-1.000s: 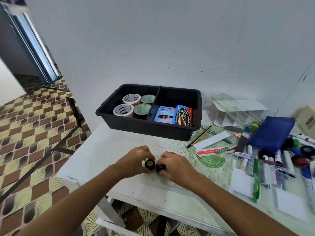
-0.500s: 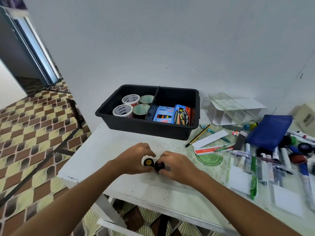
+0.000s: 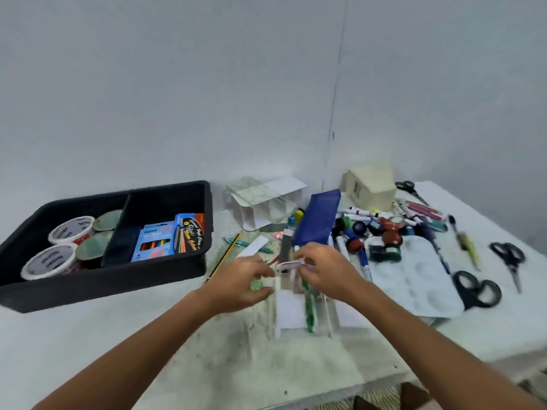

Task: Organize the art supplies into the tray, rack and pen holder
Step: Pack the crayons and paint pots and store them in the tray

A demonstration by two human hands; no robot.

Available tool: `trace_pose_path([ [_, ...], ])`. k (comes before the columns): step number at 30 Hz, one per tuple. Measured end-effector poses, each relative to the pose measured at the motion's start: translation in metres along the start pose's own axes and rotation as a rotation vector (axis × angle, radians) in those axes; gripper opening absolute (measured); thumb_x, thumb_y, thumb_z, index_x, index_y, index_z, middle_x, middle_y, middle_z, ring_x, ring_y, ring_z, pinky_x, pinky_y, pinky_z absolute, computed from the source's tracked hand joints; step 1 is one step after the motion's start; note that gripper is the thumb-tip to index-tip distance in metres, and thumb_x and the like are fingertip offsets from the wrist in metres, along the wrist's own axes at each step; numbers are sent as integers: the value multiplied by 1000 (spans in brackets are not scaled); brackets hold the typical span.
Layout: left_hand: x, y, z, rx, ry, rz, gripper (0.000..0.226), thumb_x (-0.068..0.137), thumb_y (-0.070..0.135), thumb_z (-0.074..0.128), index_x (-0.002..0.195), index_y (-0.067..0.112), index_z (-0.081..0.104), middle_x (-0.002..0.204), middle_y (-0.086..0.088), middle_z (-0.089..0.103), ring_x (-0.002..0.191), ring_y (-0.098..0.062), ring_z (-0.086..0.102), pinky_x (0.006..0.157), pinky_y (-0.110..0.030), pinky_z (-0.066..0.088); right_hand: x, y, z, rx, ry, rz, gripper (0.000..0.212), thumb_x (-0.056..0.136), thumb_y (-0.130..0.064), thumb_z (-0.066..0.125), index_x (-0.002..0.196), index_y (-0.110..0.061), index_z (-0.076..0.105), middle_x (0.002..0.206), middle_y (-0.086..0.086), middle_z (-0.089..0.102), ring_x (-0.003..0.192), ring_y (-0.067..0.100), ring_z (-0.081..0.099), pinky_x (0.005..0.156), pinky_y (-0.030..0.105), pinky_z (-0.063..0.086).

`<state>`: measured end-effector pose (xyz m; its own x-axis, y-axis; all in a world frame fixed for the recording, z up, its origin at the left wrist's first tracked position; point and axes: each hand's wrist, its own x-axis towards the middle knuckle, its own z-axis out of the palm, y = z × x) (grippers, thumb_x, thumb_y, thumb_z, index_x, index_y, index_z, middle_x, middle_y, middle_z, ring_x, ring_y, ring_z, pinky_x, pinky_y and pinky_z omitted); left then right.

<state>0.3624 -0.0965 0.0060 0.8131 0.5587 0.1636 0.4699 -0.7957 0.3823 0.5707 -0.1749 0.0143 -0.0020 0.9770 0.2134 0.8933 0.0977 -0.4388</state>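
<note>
Both forearms enter from the bottom corners of the frame and meet just below centre, over a clear plastic rack (image 3: 299,309) lying on the white table (image 3: 118,344). The left hand (image 3: 239,287) has its fingers curled in a close grip at the rack's left upper edge; motion blur hides exactly what the fingertips pinch. The right hand (image 3: 322,272) is curled too, thumb and forefinger nearly closed on a thin white piece (image 3: 288,264) at the top of the rack; whether that piece belongs to the rack I cannot tell. A green pen (image 3: 308,306) lies along the rack, under the right hand.

At lower right of centre, beside the right wrist, sits a white paint palette (image 3: 414,279), with black-handled scissors (image 3: 476,290) touching its right edge and a second pair (image 3: 507,255) further right. Above the hands a blue pencil case (image 3: 318,220) leans over a heap of markers and small paint pots (image 3: 381,229). A pencil (image 3: 225,257) lies left of the hands.

At middle left stands the black tray (image 3: 103,279), divided in two: tape rolls (image 3: 69,232) in its left compartment, boxes of colours (image 3: 171,239) in its right. Near the wall, at centre, a clear pen holder (image 3: 260,202) lies tipped over, with a pale box (image 3: 370,184) to its right.
</note>
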Motion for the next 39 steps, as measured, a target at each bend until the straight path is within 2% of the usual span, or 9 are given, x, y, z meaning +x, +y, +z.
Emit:
trace_pose_path([
  [7, 108, 74, 47, -80, 65, 176, 28, 82, 33, 65, 106, 19, 69, 100, 5, 67, 93, -10, 56, 83, -28, 46, -50, 91, -58, -49, 167, 241, 23, 84, -10, 61, 105, -13, 70, 102, 5, 68, 93, 24, 61, 78, 38, 50],
  [10, 142, 92, 69, -90, 87, 158, 36, 82, 30, 69, 116, 20, 65, 108, 6, 64, 104, -10, 49, 89, -24, 40, -62, 123, -67, -96, 216, 356, 28, 83, -10, 62, 110, -15, 68, 106, 5, 65, 102, 24, 57, 78, 38, 49],
  [13, 169, 108, 87, -50, 66, 164, 46, 81, 30, 70, 125, 18, 60, 113, 3, 62, 107, -14, 46, 93, -30, 42, -66, 146, -68, -159, 206, 425, 35, 84, -20, 65, 119, -19, 63, 113, 1, 60, 110, 22, 51, 78, 33, 45],
  [19, 199, 119, 115, -28, -46, 75, 58, 82, 25, 70, 136, 14, 50, 126, -3, 58, 118, -20, 42, 100, -39, 39, -59, 166, -60, -197, 203, 402, 38, 85, -25, 68, 122, -19, 60, 116, -1, 59, 109, 19, 51, 74, 26, 40],
  [25, 205, 119, 122, -154, -22, 28, 48, 82, 16, 72, 128, 10, 58, 121, -7, 63, 112, -21, 55, 96, -28, 41, -55, 177, -54, -108, 219, 440, 38, 83, -20, 69, 120, -17, 60, 112, 1, 55, 106, 20, 52, 74, 28, 40],
  [31, 196, 115, 112, -360, 5, -7, 53, 77, 5, 74, 127, 7, 58, 116, -8, 65, 104, -17, 62, 93, -28, 51, -58, 172, -57, -30, 270, 404, 37, 74, -28, 79, 99, -17, 55, 104, -6, 48, 85, 16, 52, 59, 21, 33],
  [34, 181, 107, 98, -454, 36, -25, 53, 74, 0, 73, 125, 7, 60, 109, 0, 63, 101, -10, 62, 86, -14, 50, -56, 158, -57, 136, 269, 381, 42, 68, -23, 84, 91, -19, 49, 91, -5, 56, 79, 19, 55, 64, 30, 45],
  [36, 166, 97, 86, -459, 70, -24, 49, 72, 1, 74, 119, 12, 66, 103, 4, 60, 96, -9, 61, 84, -14, 50, -50, 143, -54, 225, 247, 347, 43, 67, -19, 85, 88, -19, 48, 84, -4, 59, 77, 19, 57, 68, 34, 47],
  [39, 137, 74, 66, -470, 65, -83, 45, 71, 5, 76, 113, 17, 68, 102, 1, 63, 93, -10, 63, 84, -21, 52, -35, 117, -45, 289, 187, 252, 42, 67, -13, 86, 90, -19, 51, 85, -7, 59, 74, 8, 56, 63, 14, 43],
])
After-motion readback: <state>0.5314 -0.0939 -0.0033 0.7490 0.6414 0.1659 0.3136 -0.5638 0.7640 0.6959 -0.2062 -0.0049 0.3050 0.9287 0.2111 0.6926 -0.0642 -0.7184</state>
